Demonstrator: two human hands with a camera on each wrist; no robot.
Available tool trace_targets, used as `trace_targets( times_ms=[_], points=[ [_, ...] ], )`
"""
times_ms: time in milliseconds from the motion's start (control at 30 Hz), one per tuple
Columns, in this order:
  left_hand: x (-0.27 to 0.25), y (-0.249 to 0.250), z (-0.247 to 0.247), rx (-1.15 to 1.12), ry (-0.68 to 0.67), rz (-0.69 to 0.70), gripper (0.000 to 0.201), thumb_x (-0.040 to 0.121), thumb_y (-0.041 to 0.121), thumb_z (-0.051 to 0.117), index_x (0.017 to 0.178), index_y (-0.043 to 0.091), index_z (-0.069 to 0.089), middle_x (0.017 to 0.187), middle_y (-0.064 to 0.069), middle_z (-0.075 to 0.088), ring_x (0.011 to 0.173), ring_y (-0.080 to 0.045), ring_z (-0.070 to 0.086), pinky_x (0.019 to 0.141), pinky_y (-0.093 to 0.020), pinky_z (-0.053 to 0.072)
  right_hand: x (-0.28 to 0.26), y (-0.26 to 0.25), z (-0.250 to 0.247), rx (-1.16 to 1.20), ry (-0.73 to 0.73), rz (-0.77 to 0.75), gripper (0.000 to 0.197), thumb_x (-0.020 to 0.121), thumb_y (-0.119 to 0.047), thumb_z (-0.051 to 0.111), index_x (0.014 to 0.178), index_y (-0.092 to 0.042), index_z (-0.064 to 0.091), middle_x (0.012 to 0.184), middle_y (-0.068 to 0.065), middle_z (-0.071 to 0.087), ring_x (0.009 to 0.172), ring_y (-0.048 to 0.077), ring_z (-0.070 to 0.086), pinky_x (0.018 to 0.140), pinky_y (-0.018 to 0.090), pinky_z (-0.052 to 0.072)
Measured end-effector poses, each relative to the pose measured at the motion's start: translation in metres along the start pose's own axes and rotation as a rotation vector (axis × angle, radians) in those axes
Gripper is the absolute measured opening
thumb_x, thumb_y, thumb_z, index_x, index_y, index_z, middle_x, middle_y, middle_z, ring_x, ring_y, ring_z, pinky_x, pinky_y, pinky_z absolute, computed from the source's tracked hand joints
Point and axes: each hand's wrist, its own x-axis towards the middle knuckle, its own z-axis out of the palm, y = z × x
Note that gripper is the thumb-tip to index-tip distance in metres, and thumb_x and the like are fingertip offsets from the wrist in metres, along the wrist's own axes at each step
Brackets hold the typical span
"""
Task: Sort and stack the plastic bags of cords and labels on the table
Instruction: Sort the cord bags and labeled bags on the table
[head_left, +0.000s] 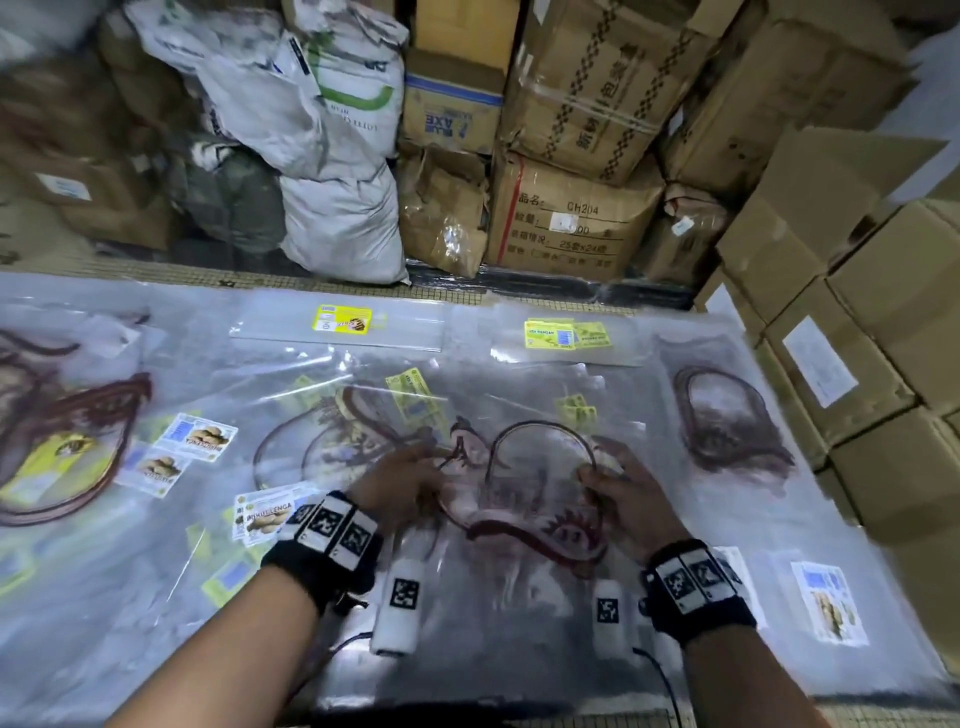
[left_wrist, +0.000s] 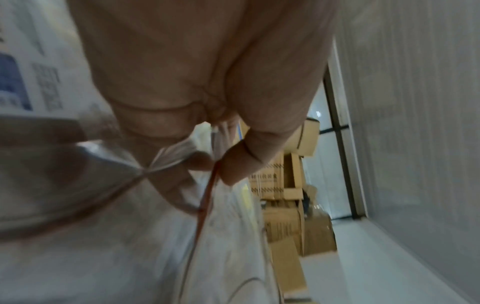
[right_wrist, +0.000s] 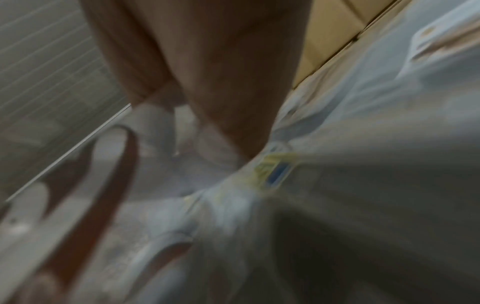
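Note:
Clear plastic bags with dark red cords and printed labels cover the table (head_left: 156, 649). At the middle front, both my hands hold one clear bag (head_left: 524, 499) with a looped red cord (head_left: 540, 431) in it. My left hand (head_left: 415, 475) pinches the bag's left edge; in the left wrist view the thumb and fingers (left_wrist: 207, 164) pinch crumpled plastic (left_wrist: 171, 156) and a red cord (left_wrist: 207, 195). My right hand (head_left: 602, 480) grips its right edge. The right wrist view is blurred, showing plastic, a red cord (right_wrist: 109, 185) and a yellow label (right_wrist: 275, 172).
More cord bags lie at the left (head_left: 78, 441) and far right (head_left: 727, 415). Flat bags with yellow labels (head_left: 343, 319) lie at the back. Loose white labels (head_left: 197, 441) sit at left. Cardboard boxes (head_left: 857, 338) line the right; boxes and sacks (head_left: 337, 156) stand behind.

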Motion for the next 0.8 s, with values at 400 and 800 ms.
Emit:
trace_targets(
  times_ms=[400, 800],
  points=[
    [-0.044, -0.007, -0.089, -0.212, 0.081, 0.05, 0.034, 0.09, 0.03, 0.065, 0.114, 0.007, 0.067, 0.102, -0.02, 0.067, 0.061, -0.034, 0.061, 0.043, -0.029, 0.047, 0.034, 0.027, 0.118, -0.355, -0.112, -0.048, 0.031, 0.082, 0.003, 0.072, 0.105, -0.015, 0.061, 0.108, 0.017, 0.069, 0.092, 0.031, 0.068, 0.076, 0.042, 0.058],
    [-0.057, 0.004, -0.186, -0.232, 0.026, 0.149, 0.065, 0.077, 0.001, 0.065, 0.131, 0.036, 0.054, 0.114, -0.021, 0.069, 0.063, -0.022, 0.057, 0.055, -0.028, 0.046, 0.029, 0.039, 0.238, -0.4, -0.111, -0.078, 0.036, 0.08, -0.01, 0.081, 0.11, -0.004, 0.061, 0.097, 0.005, 0.066, 0.078, 0.011, 0.062, 0.058, 0.015, 0.05]
  ],
)
